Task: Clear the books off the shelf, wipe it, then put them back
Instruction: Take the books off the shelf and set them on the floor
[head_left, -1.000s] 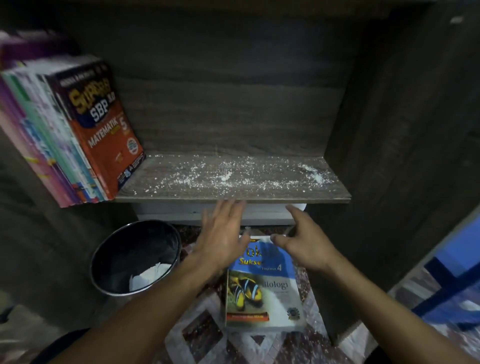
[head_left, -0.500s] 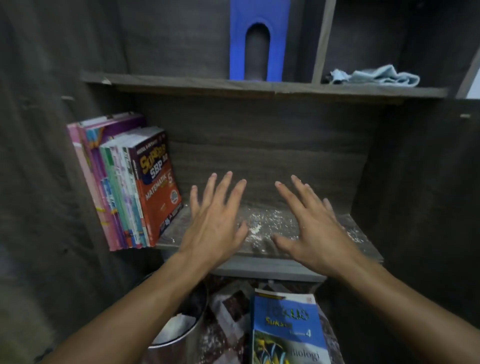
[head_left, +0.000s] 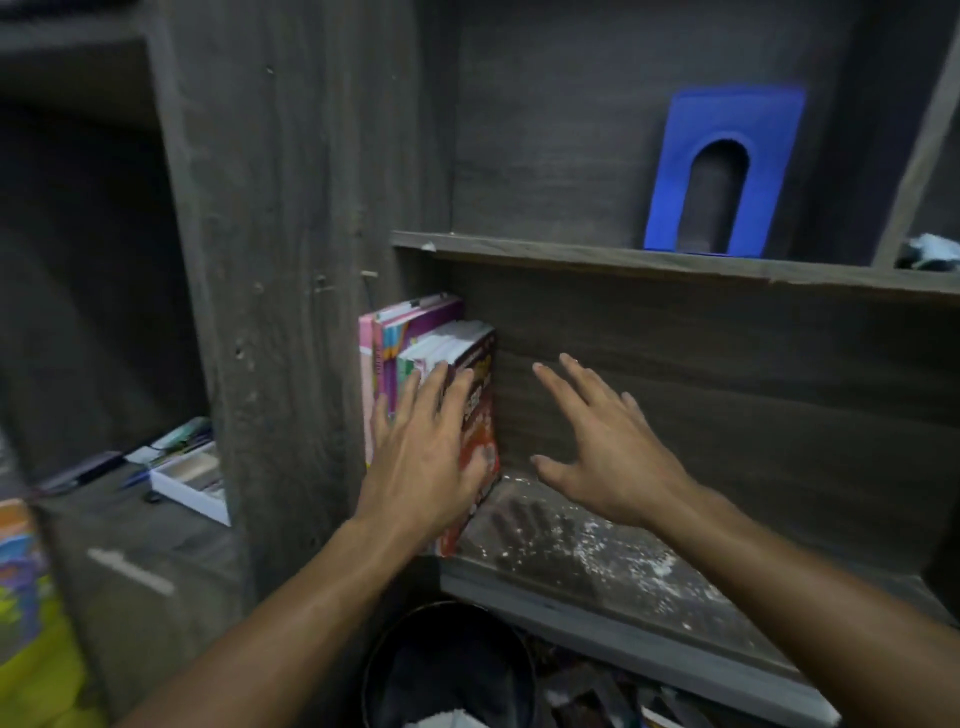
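left grip (head_left: 426, 457) flat, fingers straight; right grip (head_left: 608, 447) — fingers spread

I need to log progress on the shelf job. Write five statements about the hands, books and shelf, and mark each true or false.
1. The left hand rests on the books. True.
2. The right hand holds a cloth. False: it is open and holds nothing.
3. The shelf is wiped clean. False: white specks lie on it.
4. A blue bookend stands on the upper shelf. True.
5. The books stand at the shelf's right end. False: at its left end.
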